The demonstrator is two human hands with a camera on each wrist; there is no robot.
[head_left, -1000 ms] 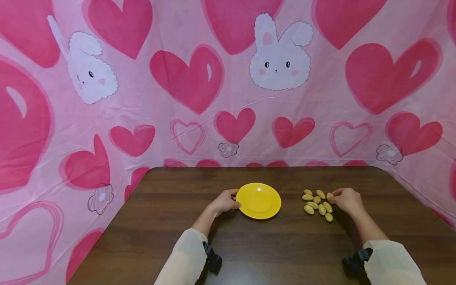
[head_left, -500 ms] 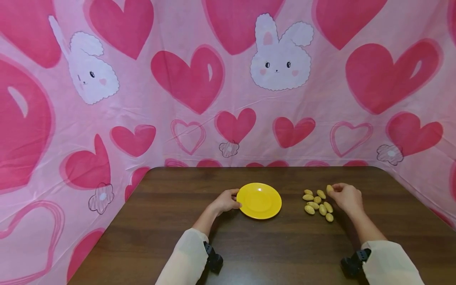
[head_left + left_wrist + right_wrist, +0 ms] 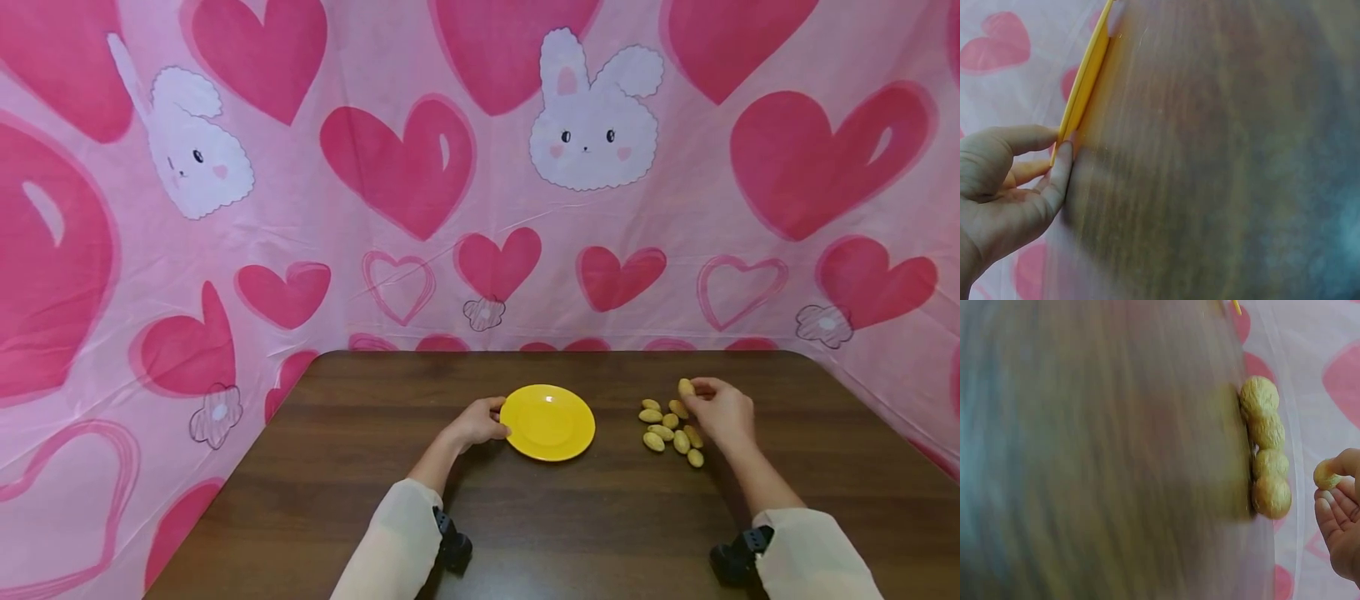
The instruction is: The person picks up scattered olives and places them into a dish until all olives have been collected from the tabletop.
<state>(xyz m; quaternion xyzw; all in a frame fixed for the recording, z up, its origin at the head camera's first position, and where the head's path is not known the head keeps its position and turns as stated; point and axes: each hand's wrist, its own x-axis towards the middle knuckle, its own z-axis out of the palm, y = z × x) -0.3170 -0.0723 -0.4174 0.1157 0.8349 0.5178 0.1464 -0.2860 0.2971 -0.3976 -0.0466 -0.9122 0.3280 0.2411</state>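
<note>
A: Over the last second the right hand (image 3: 722,410) has come up and slightly toward eleven o'clock, lifting one potato-like nugget (image 3: 686,387) away from the others.

B: How firm is that grip?

A: Narrow: thumb and fingertips pinch that single nugget, raised at about one o'clock of the pile (image 3: 661,432). I'd judge the fingertip hold suits something so small and spares its neighbours a knock.

B: And the left hand (image 3: 477,421)?

A: It pinches the yellow plate (image 3: 547,422) at the nine o'clock rim, digits on either face of the edge. Probably that keeps the plate steady. The left wrist view shows it edge-on (whether its base is fully down, I can't tell).

B: Where do the two groups lie?

A: The pile sits at three o'clock of the plate, a bare strip of the wooden table (image 3: 570,533) between them; perhaps they're set so that each hand has its own side.

B: What do the nuggets look like?

A: Dull yellow, oval, wrinkled in the right wrist view, several touching. The plate is glossy, round, with nothing on it. Toward twelve o'clock, behind the table, hangs pink cloth (image 3: 525,200) printed with hearts and rabbits.
</note>
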